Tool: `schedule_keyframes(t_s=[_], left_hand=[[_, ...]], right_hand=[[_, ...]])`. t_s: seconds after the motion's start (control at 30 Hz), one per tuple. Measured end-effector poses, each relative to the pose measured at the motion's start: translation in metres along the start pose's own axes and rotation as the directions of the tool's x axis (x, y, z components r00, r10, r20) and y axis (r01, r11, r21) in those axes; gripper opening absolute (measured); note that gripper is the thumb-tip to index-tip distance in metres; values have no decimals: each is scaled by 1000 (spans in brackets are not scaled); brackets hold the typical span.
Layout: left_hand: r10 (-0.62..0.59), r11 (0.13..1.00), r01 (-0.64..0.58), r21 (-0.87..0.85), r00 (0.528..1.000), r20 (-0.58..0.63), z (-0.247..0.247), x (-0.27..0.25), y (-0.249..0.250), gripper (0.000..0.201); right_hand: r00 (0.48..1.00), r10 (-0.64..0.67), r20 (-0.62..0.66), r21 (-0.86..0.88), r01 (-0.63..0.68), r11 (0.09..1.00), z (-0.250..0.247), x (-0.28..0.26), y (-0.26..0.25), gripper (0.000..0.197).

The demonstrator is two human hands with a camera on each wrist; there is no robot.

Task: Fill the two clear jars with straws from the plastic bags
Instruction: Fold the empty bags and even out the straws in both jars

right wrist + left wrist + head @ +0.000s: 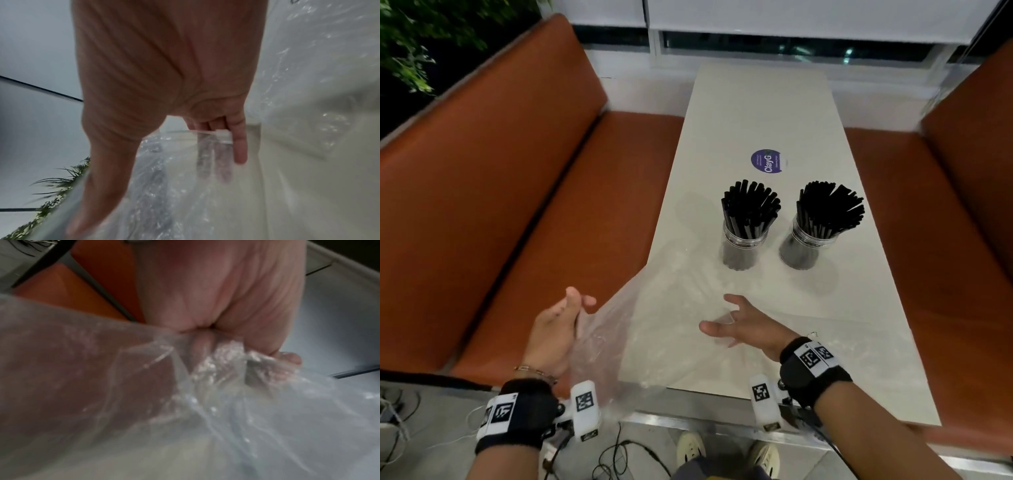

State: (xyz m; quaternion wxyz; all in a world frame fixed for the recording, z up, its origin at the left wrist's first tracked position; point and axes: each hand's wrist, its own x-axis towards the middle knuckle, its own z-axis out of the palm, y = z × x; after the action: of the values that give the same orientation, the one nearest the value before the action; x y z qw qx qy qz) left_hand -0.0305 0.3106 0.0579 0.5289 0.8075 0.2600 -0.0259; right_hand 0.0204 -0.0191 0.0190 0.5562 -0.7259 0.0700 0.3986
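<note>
I am pinching the light, floppy, slippery plastic bag [626, 329] at its near-left edge with my left hand [554, 334], my right hand [748, 323] spread flat on it on the worktop [760, 113]

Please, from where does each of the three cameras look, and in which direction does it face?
Head: looks forward and down at the table, two jars of straws, both forearms and shoes.
Left wrist: looks along the left hand gripping the plastic bag.
Right wrist: looks along the right hand, fingers straight, on plastic.
All three views show the plastic.
</note>
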Motion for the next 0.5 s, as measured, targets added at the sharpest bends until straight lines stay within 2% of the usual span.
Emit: schedule_keyframes(t_s=[0.07, 0.13, 0.17, 0.27, 0.3, 0.33, 0.37, 0.43, 0.5], left_hand=[[45, 996, -47, 76, 998, 33, -7, -10, 16, 76], [72, 992, -78, 100, 996, 60, -11, -13, 23, 77], [69, 993, -75, 88, 995, 68, -13, -11, 22, 74], [67, 995, -74, 70, 994, 86, -10, -12, 26, 73], [56, 998, -58, 35, 997, 61, -7, -12, 26, 71], [35, 999, -35, -16, 999, -4, -5, -10, 27, 69], [10, 998, -16, -57, 995, -103, -4, -7, 25, 66], [-19, 995, -11, -101, 955, -297, -1, 0, 21, 63], [9, 996, -42, -80, 923, -384, 3, 6, 14, 65]], right_hand=[[999, -6, 36, -41, 7, 999, 1, 4, -2, 117], [998, -50, 42, -38, 52, 998, 2, 6, -5, 109], [995, -94, 39, -19, 95, 995, 3, 6, -7, 94], [972, -235, 2, 36, 235, 971, 4, -1, -12, 33], [965, -260, -23, 44, 261, 964, 2, -5, -12, 18], [960, -273, -57, 50, 276, 960, -1, -9, -12, 13], [956, -278, -95, 53, 284, 957, -6, -13, -10, 19], [954, -261, -149, 76, 274, 959, -17, -21, -4, 30], [957, -248, -153, 109, 265, 958, -25, -29, 2, 36]])
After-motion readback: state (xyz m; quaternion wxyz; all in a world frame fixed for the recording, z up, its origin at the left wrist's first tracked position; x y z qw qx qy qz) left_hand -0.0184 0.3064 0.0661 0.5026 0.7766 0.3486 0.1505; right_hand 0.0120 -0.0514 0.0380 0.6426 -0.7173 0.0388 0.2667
